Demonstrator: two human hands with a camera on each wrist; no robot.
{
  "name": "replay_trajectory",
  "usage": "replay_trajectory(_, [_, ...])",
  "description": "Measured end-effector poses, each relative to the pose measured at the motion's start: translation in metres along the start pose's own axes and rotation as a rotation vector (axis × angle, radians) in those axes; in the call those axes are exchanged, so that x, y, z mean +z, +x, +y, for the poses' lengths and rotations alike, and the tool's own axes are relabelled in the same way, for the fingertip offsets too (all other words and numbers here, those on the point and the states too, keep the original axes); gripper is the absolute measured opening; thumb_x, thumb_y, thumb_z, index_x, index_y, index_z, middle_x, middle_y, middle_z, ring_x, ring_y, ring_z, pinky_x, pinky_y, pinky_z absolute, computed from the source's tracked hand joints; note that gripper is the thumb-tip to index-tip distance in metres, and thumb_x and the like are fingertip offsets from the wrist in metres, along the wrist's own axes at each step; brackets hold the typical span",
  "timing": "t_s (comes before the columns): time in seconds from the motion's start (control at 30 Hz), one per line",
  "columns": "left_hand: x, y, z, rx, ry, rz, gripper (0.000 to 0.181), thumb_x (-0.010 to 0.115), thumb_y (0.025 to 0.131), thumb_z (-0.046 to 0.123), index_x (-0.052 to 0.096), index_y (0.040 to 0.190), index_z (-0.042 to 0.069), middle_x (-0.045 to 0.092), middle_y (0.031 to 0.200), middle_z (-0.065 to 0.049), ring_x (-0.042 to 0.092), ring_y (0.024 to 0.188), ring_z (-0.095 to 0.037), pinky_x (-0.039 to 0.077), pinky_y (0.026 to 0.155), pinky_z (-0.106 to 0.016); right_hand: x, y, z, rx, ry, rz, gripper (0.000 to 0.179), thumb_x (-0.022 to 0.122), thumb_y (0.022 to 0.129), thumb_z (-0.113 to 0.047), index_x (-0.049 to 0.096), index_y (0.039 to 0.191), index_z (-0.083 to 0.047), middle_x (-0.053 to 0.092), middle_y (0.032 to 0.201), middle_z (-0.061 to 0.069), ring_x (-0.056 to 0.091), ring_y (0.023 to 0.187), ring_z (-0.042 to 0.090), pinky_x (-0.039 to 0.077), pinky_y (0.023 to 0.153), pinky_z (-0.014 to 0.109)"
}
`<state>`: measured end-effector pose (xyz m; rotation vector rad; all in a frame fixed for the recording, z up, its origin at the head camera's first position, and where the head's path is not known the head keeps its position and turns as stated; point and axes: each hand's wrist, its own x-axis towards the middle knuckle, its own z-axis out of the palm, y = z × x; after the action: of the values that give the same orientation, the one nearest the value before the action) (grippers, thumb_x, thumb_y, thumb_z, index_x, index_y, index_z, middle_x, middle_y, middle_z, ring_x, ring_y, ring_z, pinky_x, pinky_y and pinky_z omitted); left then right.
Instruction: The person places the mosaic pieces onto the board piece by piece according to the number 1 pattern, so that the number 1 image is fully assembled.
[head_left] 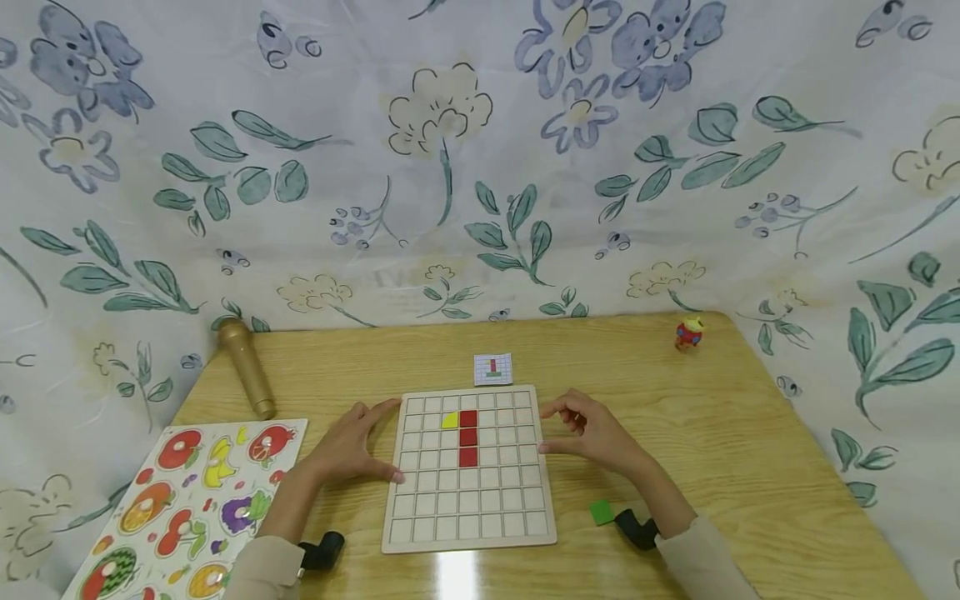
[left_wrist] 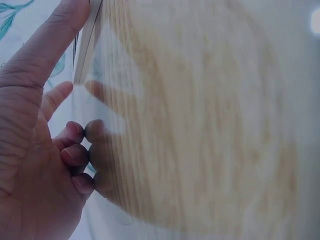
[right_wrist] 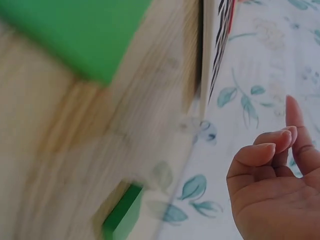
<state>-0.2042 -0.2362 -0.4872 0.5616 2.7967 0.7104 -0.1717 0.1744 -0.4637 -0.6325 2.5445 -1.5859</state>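
Note:
A pale square grid board lies on the table, with a column of red squares and a yellow piece with one rounded corner in its cells. At the board's left edge is my left hand, thumb and index finger spread along the side. In the left wrist view, the other fingers of that hand curl loosely. My right hand stands at the opposite edge, thumb and index fingertips right at the rim. Below it lies a green square; the right wrist view has a green block too.
Behind the board stands a small pattern card. To the left lie a fruit puzzle board and a wooden cylinder. A small colourful figure stands at the back right. Floral cloth hangs behind the table.

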Motion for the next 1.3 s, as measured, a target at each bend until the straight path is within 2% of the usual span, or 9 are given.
replay_trajectory(0.23, [0.001, 0.000, -0.001, 0.000, 0.008, 0.000, 0.117, 0.088, 0.056, 0.062, 0.037, 0.153, 0.022, 0.041, 0.094, -0.007, 0.038, 0.078, -0.019, 0.034, 0.067, -0.034, -0.014, -0.013, 0.008, 0.041, 0.024, 0.026, 0.039, 0.085, 0.079, -0.017, 0.067, 0.110, -0.002, 0.046, 0.090, 0.022, 0.040, 0.074, 0.018, 0.037, 0.065, 0.024])
replay_trajectory(0.5, [0.000, 0.001, -0.001, -0.001, 0.008, -0.006, 0.118, 0.088, 0.056, 0.062, 0.037, 0.153, 0.021, 0.041, 0.094, -0.007, 0.038, 0.079, -0.019, 0.034, 0.068, -0.034, -0.022, -0.025, 0.017, 0.057, 0.040, 0.051, 0.037, 0.083, 0.081, -0.015, 0.066, 0.111, 0.001, 0.043, 0.087, 0.018, 0.038, 0.072, 0.020, 0.036, 0.063, 0.026])
replay_trajectory(0.87, [0.000, 0.001, -0.001, 0.003, 0.016, -0.003, 0.119, 0.089, 0.055, 0.061, 0.037, 0.153, 0.018, 0.040, 0.093, -0.007, 0.037, 0.079, -0.019, 0.034, 0.067, -0.033, -0.029, -0.036, 0.023, 0.100, 0.062, 0.070, 0.039, 0.082, 0.081, -0.015, 0.065, 0.112, 0.002, 0.043, 0.089, 0.019, 0.037, 0.072, 0.015, 0.036, 0.063, 0.025])
replay_trajectory(1.0, [0.000, 0.002, -0.002, 0.002, 0.026, -0.003, 0.119, 0.088, 0.055, 0.062, 0.037, 0.153, 0.018, 0.041, 0.093, -0.007, 0.038, 0.079, -0.019, 0.034, 0.068, -0.033, -0.033, -0.041, 0.028, 0.105, 0.031, 0.082, 0.039, 0.082, 0.081, -0.015, 0.065, 0.113, 0.001, 0.045, 0.087, 0.015, 0.038, 0.071, 0.013, 0.037, 0.063, 0.025])
replay_trajectory(1.3, [0.000, 0.002, -0.001, -0.008, 0.017, -0.003, 0.119, 0.089, 0.055, 0.062, 0.037, 0.153, 0.019, 0.041, 0.094, -0.007, 0.038, 0.079, -0.020, 0.035, 0.069, -0.034, -0.040, -0.050, 0.040, 0.138, -0.112, 0.106, 0.038, 0.085, 0.077, -0.015, 0.067, 0.107, -0.001, 0.044, 0.081, 0.008, 0.038, 0.070, 0.012, 0.036, 0.061, 0.026])
